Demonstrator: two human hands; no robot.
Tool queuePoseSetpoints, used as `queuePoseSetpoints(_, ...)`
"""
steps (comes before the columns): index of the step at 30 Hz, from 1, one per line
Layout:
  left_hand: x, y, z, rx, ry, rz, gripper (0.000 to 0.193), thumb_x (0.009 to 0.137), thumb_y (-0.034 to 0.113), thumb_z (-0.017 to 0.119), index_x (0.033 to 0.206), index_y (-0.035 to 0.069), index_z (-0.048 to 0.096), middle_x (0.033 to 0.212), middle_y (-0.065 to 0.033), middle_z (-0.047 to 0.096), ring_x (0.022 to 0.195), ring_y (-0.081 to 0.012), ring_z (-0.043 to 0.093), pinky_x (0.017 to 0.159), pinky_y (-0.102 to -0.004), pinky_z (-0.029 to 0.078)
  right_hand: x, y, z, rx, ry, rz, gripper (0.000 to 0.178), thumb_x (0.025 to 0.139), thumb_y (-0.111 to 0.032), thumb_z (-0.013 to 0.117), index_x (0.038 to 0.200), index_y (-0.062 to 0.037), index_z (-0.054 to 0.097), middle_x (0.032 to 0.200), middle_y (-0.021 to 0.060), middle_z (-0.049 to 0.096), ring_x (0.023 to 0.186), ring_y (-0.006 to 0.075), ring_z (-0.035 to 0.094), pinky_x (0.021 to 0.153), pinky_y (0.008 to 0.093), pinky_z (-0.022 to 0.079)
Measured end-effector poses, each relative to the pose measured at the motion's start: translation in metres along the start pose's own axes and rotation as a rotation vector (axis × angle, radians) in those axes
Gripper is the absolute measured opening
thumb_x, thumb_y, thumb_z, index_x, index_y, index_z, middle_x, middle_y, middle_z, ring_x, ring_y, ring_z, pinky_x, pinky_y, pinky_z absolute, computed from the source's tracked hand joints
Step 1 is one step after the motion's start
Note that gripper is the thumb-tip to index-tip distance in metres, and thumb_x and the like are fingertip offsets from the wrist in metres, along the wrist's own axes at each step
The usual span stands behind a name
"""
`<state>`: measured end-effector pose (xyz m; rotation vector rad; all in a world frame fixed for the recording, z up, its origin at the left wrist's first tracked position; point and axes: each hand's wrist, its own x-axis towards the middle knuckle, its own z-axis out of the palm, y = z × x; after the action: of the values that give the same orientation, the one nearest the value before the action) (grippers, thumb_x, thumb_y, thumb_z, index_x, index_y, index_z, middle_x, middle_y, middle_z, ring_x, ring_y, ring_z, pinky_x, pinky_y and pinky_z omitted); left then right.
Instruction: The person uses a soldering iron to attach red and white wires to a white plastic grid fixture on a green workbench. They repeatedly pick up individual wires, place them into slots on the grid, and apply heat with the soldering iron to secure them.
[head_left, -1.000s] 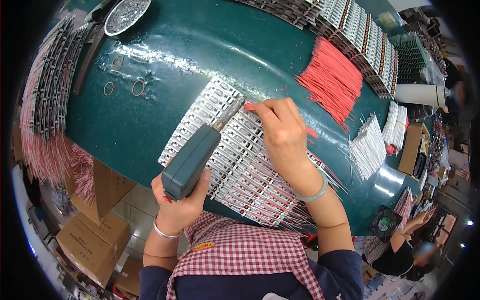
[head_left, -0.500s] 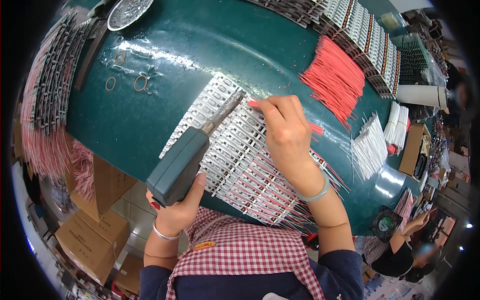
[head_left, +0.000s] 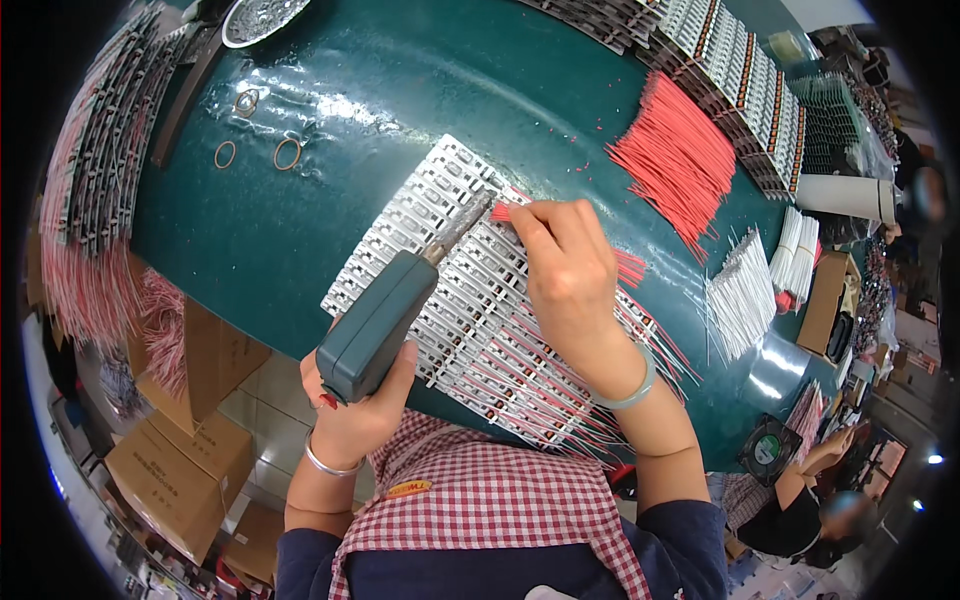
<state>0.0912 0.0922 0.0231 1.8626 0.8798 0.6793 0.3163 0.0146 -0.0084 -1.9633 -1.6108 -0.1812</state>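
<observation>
My left hand (head_left: 365,415) is wrapped round the grip of a dark green soldering gun (head_left: 372,325). Its metal tip (head_left: 470,218) points up and right over a white panel of small circuit boards (head_left: 385,240). Close to that tip, my right hand (head_left: 575,270) pinches a few red wires (head_left: 502,212), their ends poking out at the fingertips and their tails showing behind the hand. Whether tip and wire touch, I cannot make out. Red and white wires (head_left: 540,390) lie across the lower right part of the panel.
A pile of red wires (head_left: 675,150) and a pile of white wires (head_left: 740,300) lie to the right. Stacked board panels (head_left: 735,85) stand at the far right, wired panels (head_left: 110,150) at the left. A metal bowl (head_left: 262,20), rubber bands (head_left: 287,154) and a small fan (head_left: 772,447) are also around.
The soldering gun has shifted slightly right and up in my left hand's grip. My right hand has moved slightly, and more red wire ends show at its fingertips.
</observation>
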Motion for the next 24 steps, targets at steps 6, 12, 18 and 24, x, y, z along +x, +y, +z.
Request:
queuePoseSetpoints(6, 0.001, -0.003, 0.003, -0.018, 0.0, 0.009, 0.018, 0.078, -0.002, 0.076, 0.095, -0.005, 0.072, 0.087, -0.0113, 0.071, 0.067, -0.0166, 0.065, 0.061, -0.0276, 0.051, 0.002, -0.001, 0.001, -0.023, -0.001, 0.009, 0.029, 0.074, 0.003, 0.066, 0.103, 0.0074, 0.069, 0.095, 0.0131, 0.062, 0.085, 0.0277, 0.058, 0.07, 0.037, 0.051)
queuePoseSetpoints(12, 0.005, 0.003, 0.001, 0.016, -0.03, 0.004, 0.018, 0.078, -0.002, 0.076, 0.095, -0.005, 0.072, 0.087, -0.0106, 0.07, 0.067, -0.0168, 0.065, 0.061, -0.0277, 0.051, 0.003, -0.002, 0.0, -0.042, -0.016, 0.001, 0.028, 0.075, 0.001, 0.067, 0.102, 0.0069, 0.069, 0.095, 0.0131, 0.062, 0.085, 0.0273, 0.058, 0.07, 0.0366, 0.051)
queuePoseSetpoints(18, -0.008, -0.002, -0.002, -0.002, 0.023, -0.115, 0.018, 0.08, 0.002, 0.078, 0.096, -0.003, 0.074, 0.085, -0.0091, 0.073, 0.068, -0.0159, 0.068, 0.063, -0.0273, 0.053, 0.004, -0.003, 0.0, -0.049, -0.013, 0.001, 0.025, 0.075, 0.001, 0.067, 0.1, 0.006, 0.068, 0.094, 0.0126, 0.061, 0.085, 0.0272, 0.058, 0.069, 0.0363, 0.051)
queuePoseSetpoints(24, -0.017, -0.011, -0.005, -0.086, 0.007, -0.086, 0.029, 0.085, -0.007, 0.073, 0.114, -0.006, 0.067, 0.083, -0.0058, 0.067, 0.06, -0.0094, 0.058, 0.053, -0.0239, 0.045, 0.003, -0.001, 0.003, -0.06, 0.012, -0.003, 0.025, 0.073, 0.001, 0.068, 0.098, 0.0051, 0.068, 0.093, 0.0121, 0.061, 0.084, 0.0268, 0.059, 0.068, 0.036, 0.051)
